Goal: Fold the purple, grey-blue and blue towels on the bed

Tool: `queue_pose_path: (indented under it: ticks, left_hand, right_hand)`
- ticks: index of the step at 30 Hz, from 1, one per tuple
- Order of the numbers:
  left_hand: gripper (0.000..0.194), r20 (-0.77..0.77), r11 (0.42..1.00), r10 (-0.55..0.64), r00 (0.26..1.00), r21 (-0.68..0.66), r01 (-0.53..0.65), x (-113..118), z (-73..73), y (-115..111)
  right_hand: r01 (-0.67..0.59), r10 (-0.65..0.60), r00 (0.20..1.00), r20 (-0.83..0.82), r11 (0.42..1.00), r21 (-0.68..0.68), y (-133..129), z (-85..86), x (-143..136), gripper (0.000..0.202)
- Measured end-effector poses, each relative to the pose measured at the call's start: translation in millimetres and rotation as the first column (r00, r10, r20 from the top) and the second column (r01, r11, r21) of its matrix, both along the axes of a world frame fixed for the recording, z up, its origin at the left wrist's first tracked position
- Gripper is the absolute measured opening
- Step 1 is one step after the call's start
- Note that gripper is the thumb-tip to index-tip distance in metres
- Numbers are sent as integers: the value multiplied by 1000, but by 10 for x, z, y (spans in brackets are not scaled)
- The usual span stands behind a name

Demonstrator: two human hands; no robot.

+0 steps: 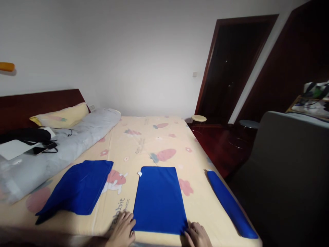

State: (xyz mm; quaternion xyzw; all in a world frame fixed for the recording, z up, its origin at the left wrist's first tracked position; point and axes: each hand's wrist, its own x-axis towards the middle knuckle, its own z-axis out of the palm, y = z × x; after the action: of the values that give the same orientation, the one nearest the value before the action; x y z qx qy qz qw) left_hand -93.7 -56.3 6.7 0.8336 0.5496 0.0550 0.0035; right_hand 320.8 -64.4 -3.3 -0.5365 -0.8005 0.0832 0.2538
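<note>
A flat blue cloth (159, 200) with a small white tag at its far left corner lies smooth on the bed, directly in front of me. My left hand (122, 228) is at its near left corner, fingers curled in against the edge. At the near right corner, my right hand (197, 235) pinches the fabric between thumb and fingers. Off to the left lies a second blue cloth (79, 188), spread out unevenly with its near left end bunched. A rolled blue cloth (230, 204) rests along the bed's right edge.
The bed's patterned sheet (146, 140) lies under the cloths. A grey quilt (84, 133), a yellow pillow (64, 116) and a black bag (31, 134) are at the left. A stool (198, 118) stands beyond the right edge, and a dark grey panel (282, 178) rises nearby.
</note>
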Motion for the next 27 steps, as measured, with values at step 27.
queue_pose_path:
  ticks: [27]
  left_hand:
    - [55,28,924,317,948,-234,-302,755,-76,156]
  right_hand:
    - [232,-238,963,128,971,66,231,-240,-781,39]
